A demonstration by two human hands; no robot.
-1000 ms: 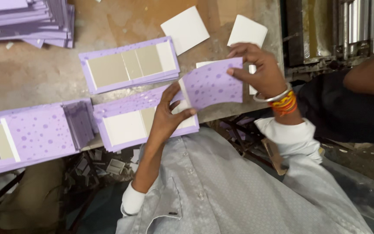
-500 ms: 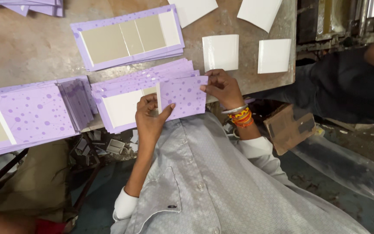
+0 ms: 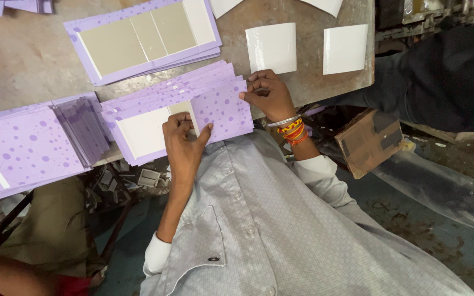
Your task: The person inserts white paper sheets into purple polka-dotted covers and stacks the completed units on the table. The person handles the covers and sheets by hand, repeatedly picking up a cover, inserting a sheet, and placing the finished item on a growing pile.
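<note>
A stack of purple dotted cover sheets (image 3: 154, 101) lies at the table's near edge, the top one showing white board panels (image 3: 145, 130). My left hand (image 3: 185, 143) presses the fold line of the top sheet, thumb on the purple flap (image 3: 223, 112). My right hand (image 3: 270, 96), with bangles at the wrist, holds the flap's far right corner flat. The flap is folded over the panels.
Another pile of purple sheets with grey boards (image 3: 144, 38) lies farther back. A folded purple pile (image 3: 28, 145) sits at the left. Two white square cards (image 3: 272, 46) (image 3: 345, 48) lie on the worn table (image 3: 23, 60). A brown cardboard piece (image 3: 370, 141) and another person's dark sleeve (image 3: 445, 82) are at the right.
The purple flap, held up in the air a second ago, has come down onto the stack. Both hands now press it flat near the table's edge.
</note>
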